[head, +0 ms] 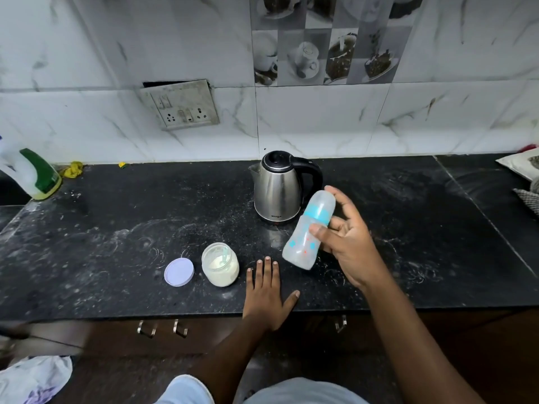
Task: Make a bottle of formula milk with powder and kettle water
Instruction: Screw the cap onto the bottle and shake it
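The right hand (347,246) is gripping the baby bottle (309,231), tilted in the air just before the kettle (277,188). The left hand (267,290) is lying flat, fingers straight, on the surface (116,243) beside the open powder jar (220,268). The bottle is probably still being readied, and opening it is looking like the next step.

The bottle (300,246) is showing frosted white, a turquoise band and red and blue dots; the kettle (277,188) is gleaming silver and black on the speckled black table (116,228).
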Demonstrator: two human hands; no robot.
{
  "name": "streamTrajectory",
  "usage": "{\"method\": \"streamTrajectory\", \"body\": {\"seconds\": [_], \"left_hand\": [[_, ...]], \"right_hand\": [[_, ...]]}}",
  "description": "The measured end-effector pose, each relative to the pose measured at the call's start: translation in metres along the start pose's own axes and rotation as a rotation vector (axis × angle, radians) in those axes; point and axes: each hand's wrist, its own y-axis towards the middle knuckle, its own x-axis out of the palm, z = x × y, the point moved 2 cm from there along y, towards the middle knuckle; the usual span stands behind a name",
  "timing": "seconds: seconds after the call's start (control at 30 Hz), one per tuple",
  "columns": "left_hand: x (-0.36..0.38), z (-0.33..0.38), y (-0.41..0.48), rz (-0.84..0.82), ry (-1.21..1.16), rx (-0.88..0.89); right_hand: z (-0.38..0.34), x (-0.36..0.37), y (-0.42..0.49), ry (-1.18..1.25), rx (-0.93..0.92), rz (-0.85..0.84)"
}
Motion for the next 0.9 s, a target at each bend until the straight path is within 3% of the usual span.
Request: {"method": "streamTrajectory", "body": {"seconds": [0.07, 0.23, 0.37, 0.6, 0.73, 0.9], "left_hand": [[-0.001, 0.0, 0.0, 0.006, 0.002, 0.003], [0.001, 0.0, 0.0, 0.015, 0.007, 0.004], [0.001, 0.0, 0.001, 0.011, 0.01, -0.004], [0.001, 0.0, 0.0, 0.011, 0.019, 0.001], [0.001, 0.0, 0.001, 0.004, 0.018, -0.006], [0.001, 0.0, 0.001, 0.022, 0.008, 0.0]], "right_hand": [[-0.006, -0.004, 0.0, 0.012, -0.026, 0.024], [-0.016, -0.017, 0.011, 0.22, -0.134, 0.271], [-0.004, -0.002, 0.0, 0.045, -0.008, 0.031], [-0.015, -0.016, 0.009, 0.203, -0.104, 0.248], [-0.008, -0.005, 0.002, 0.018, 0.005, -0.003], [-0.017, -0.016, 0.009, 0.234, -0.088, 0.222]]}}
